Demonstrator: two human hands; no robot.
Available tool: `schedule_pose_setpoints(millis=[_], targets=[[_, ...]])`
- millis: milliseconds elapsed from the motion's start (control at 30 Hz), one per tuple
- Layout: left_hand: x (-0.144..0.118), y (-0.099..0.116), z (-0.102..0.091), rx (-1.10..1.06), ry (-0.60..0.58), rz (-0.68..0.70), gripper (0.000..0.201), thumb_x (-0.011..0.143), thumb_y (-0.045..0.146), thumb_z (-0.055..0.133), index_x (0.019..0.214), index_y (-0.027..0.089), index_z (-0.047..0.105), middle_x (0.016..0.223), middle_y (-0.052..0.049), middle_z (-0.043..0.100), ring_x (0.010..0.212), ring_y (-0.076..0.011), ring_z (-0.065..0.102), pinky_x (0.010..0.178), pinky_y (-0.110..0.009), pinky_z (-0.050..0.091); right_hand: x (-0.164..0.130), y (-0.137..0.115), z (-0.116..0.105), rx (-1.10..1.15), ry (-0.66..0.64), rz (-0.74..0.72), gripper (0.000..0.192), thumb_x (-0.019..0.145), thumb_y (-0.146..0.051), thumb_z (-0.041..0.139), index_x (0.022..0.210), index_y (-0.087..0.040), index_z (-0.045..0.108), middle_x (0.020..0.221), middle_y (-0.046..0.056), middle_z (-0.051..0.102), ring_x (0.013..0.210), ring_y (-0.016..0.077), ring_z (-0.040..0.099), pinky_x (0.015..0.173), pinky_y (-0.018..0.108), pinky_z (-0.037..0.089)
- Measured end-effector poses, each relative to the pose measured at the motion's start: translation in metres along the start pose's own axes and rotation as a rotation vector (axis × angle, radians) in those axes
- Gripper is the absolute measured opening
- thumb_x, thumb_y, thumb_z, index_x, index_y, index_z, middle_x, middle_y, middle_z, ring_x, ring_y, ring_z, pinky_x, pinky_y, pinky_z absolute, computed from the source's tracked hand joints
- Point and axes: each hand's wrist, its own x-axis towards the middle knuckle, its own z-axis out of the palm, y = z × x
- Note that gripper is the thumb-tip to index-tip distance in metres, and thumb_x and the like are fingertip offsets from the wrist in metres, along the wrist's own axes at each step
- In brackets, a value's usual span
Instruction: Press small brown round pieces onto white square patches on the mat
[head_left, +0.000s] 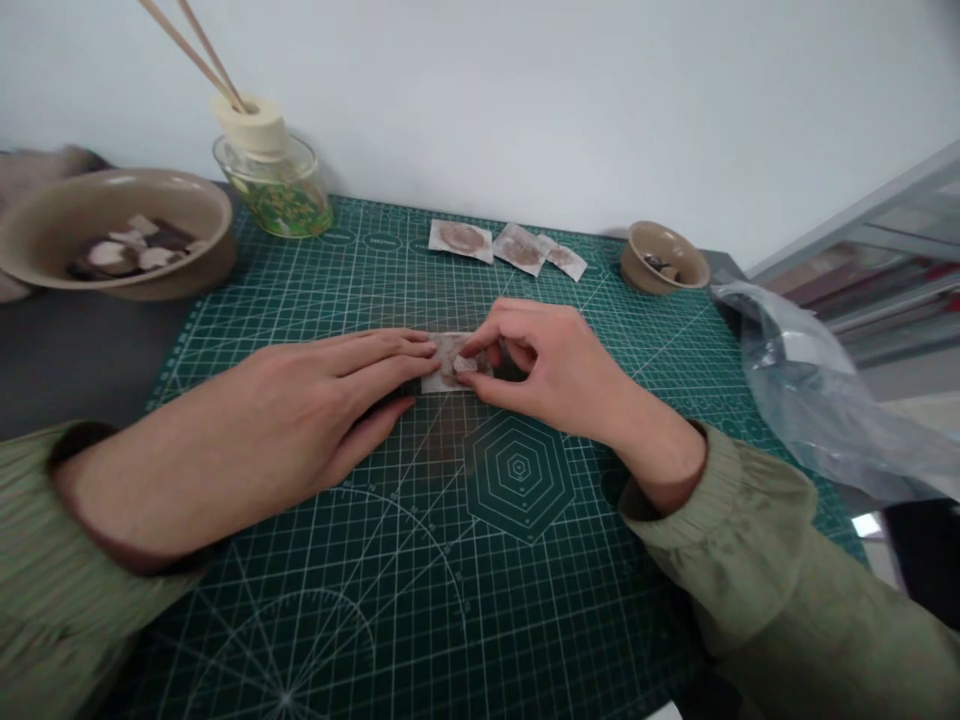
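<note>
- My left hand (300,420): lies flat, palm down, left of centre frame; straightened fingertips press the left edge of a small pale square packet (450,362) with a brownish round patch. Not clenched, pinning rather than grasping.
- My right hand (555,370): curled, just right of centre; thumb and forefinger pinch the packet's right part, other fingers folded above it.
- The packet: middle of the frame, flat on the dark green gridded cutting mat (420,580), between both hands, partly covered by them.
- Three similar pale packets (504,246): in a row at the mat's upper edge, well apart from my hands.
- Small tan ceramic bowl (664,258): upper right of the mat, dark bits inside.
- Large tan ceramic bowl (112,232): upper left, holding pale and dark pieces.
- Glass reed diffuser jar (274,180): upper left, beside the large bowl, wooden sticks rising out.
- Crumpled clear plastic bag (810,390): right edge.
</note>
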Motion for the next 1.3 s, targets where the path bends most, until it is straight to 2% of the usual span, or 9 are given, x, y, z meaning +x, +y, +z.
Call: schedule_pose_setpoints(millis=[233, 367, 500, 633, 967, 1033, 1133, 1200, 1300], targets=[[0.0016, -0.0023, -0.0008, -0.031, -0.045, -0.077, 0.058, 0.128, 0.054, 0.039, 0.174, 0.034, 0.066, 0.178, -0.003, 0.071, 0.152, -0.0349, 0.081, 0.134, -0.06, 0.068, -0.0005, 0.0004, -0.0022, 0.023, -0.001, -0.006, 0.01, 0.101, -0.028, 0.09, 0.105, -0.019, 0.087, 0.09, 0.0, 0.073, 0.075, 0.0163, 0.064, 0.074, 0.034, 0.048], [0.0037, -0.0016, -0.0015, -0.087, -0.042, -0.075, 0.056, 0.127, 0.055, 0.041, 0.17, 0.033, 0.07, 0.175, -0.006, 0.073, 0.148, -0.038, 0.082, 0.128, -0.062, 0.072, -0.0005, -0.0026, -0.0035, -0.041, 0.028, 0.089, 0.006, 0.101, -0.026, 0.09, 0.103, -0.021, 0.086, 0.092, 0.001, 0.075, 0.078, 0.0183, 0.064, 0.078, 0.037, 0.05], [0.0049, 0.0014, -0.0021, -0.137, -0.072, -0.132, 0.056, 0.125, 0.057, 0.045, 0.168, 0.033, 0.072, 0.176, -0.005, 0.073, 0.149, -0.0399, 0.081, 0.13, -0.064, 0.07, -0.0006, -0.0051, -0.0049, 0.0, -0.039, 0.086, 0.011, 0.102, -0.034, 0.091, 0.106, -0.024, 0.087, 0.092, 0.001, 0.075, 0.077, 0.0188, 0.064, 0.076, 0.038, 0.05], [0.0052, 0.0019, -0.0024, -0.111, -0.068, -0.099, 0.058, 0.127, 0.058, 0.04, 0.167, 0.032, 0.072, 0.176, -0.004, 0.073, 0.148, -0.039, 0.082, 0.128, -0.062, 0.071, -0.0011, -0.0045, -0.0062, -0.037, 0.012, 0.119, 0.006, 0.101, -0.026, 0.091, 0.105, -0.022, 0.087, 0.094, 0.002, 0.076, 0.079, 0.0194, 0.065, 0.079, 0.039, 0.053], [0.0041, 0.0037, -0.0037, -0.045, -0.07, -0.066, 0.055, 0.129, 0.047, 0.036, 0.165, 0.024, 0.071, 0.174, -0.009, 0.074, 0.149, -0.037, 0.081, 0.126, -0.062, 0.072, -0.0002, -0.0051, -0.0042, -0.02, 0.005, 0.111, 0.009, 0.101, -0.028, 0.093, 0.103, -0.023, 0.086, 0.091, 0.002, 0.074, 0.079, 0.0196, 0.065, 0.078, 0.039, 0.053], [0.0037, 0.0026, -0.0028, -0.072, -0.054, -0.071, 0.052, 0.129, 0.049, 0.04, 0.163, 0.028, 0.073, 0.174, -0.007, 0.074, 0.148, -0.0375, 0.082, 0.126, -0.061, 0.072, 0.0, -0.0064, -0.0042, 0.026, -0.055, 0.092, 0.011, 0.102, -0.031, 0.093, 0.104, -0.023, 0.087, 0.091, 0.001, 0.075, 0.077, 0.0181, 0.065, 0.075, 0.037, 0.052], [0.0042, 0.0006, -0.002, -0.131, -0.044, -0.076, 0.05, 0.127, 0.053, 0.044, 0.162, 0.034, 0.076, 0.175, -0.003, 0.074, 0.15, -0.0368, 0.081, 0.131, -0.057, 0.07, 0.0002, -0.0079, -0.0044, 0.002, -0.017, 0.129, 0.01, 0.102, -0.029, 0.094, 0.103, -0.024, 0.086, 0.09, 0.001, 0.075, 0.078, 0.019, 0.066, 0.078, 0.039, 0.053], [0.0051, 0.0007, -0.0021, -0.116, -0.054, -0.077, 0.052, 0.128, 0.051, 0.043, 0.164, 0.033, 0.075, 0.174, -0.004, 0.074, 0.15, -0.0366, 0.081, 0.131, -0.058, 0.07, 0.0004, -0.0081, -0.0046, -0.027, 0.015, 0.126, 0.008, 0.1, -0.026, 0.093, 0.101, -0.023, 0.086, 0.09, 0.002, 0.074, 0.081, 0.0207, 0.067, 0.079, 0.04, 0.053], [0.0064, 0.0023, -0.0033, -0.068, -0.054, -0.078, 0.053, 0.128, 0.05, 0.04, 0.165, 0.031, 0.073, 0.174, -0.005, 0.074, 0.149, -0.0353, 0.082, 0.13, -0.057, 0.071, -0.0005, -0.0067, -0.0059, 0.025, -0.047, 0.093, 0.009, 0.102, -0.03, 0.092, 0.105, -0.023, 0.087, 0.09, 0.001, 0.073, 0.077, 0.0198, 0.066, 0.075, 0.039, 0.052]])
